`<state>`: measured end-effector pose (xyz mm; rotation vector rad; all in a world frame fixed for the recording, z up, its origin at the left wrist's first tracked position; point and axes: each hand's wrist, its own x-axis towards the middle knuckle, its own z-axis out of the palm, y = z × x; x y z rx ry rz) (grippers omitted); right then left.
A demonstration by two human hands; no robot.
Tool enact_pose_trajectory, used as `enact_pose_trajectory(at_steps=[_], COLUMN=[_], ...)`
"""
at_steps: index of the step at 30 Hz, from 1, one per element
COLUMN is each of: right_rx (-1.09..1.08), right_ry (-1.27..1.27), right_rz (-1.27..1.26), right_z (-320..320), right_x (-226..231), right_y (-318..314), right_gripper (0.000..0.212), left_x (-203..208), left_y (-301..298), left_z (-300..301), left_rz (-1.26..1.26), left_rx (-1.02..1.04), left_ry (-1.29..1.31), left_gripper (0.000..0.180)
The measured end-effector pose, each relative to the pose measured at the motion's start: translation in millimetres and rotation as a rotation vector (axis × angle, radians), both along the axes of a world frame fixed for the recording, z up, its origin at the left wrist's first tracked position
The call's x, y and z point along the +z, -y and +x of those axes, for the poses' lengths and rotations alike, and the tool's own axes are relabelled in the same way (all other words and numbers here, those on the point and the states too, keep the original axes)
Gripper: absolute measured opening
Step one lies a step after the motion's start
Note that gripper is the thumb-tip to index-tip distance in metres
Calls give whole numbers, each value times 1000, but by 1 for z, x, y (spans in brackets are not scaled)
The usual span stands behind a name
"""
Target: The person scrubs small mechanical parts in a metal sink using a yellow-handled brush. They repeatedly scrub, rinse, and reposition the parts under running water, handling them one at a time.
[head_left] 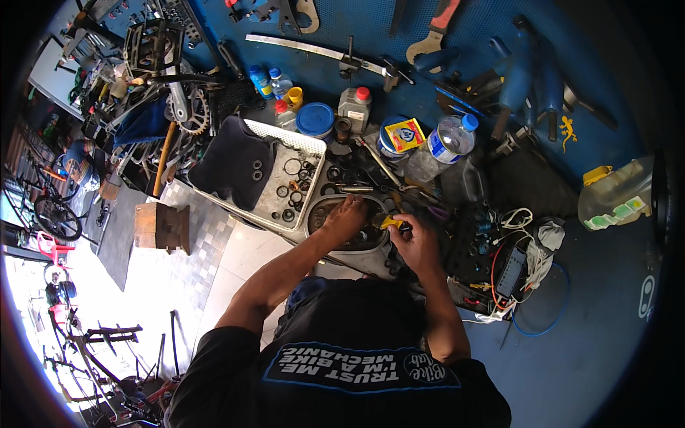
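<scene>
My left hand (345,220) reaches down into an oval, pale-rimmed basin (309,227) with a dark inside. Its fingers are bent and close together, and whatever they grip is hidden under them. At the basin's right side, my right hand (417,246) pinches a small bright yellow object (390,222) between thumb and fingers. That object's far end points toward the basin, but its kind is too small to make out. Just left of the basin stands a white plastic tray (322,153), holding a dark cloth (227,162) and several black rings and small round parts (288,214).
Behind the basin are a grey bottle with a red cap (354,107), a blue-lidded tub (315,119) and a large clear bottle (451,146). Tools hang on the blue pegboard (328,21). A power strip (511,272) with cables lies right; a wooden block (163,227) stands left.
</scene>
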<state>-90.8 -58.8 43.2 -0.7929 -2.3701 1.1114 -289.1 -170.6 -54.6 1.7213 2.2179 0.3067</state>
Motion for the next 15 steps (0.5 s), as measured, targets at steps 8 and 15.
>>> enact_pose_trajectory(at_steps=[8,15], right_rx=[37,33], right_ry=[16,26], right_rz=[53,62], right_z=[-7,-12], right_x=[4,10], right_y=[2,8], right_gripper=[28,27], left_x=[-17,-28], left_y=[3,7], left_z=[-2,-9], left_rz=[50,177], left_rx=[-31,-123], left_ry=[-40,-83], left_gripper=[39,33])
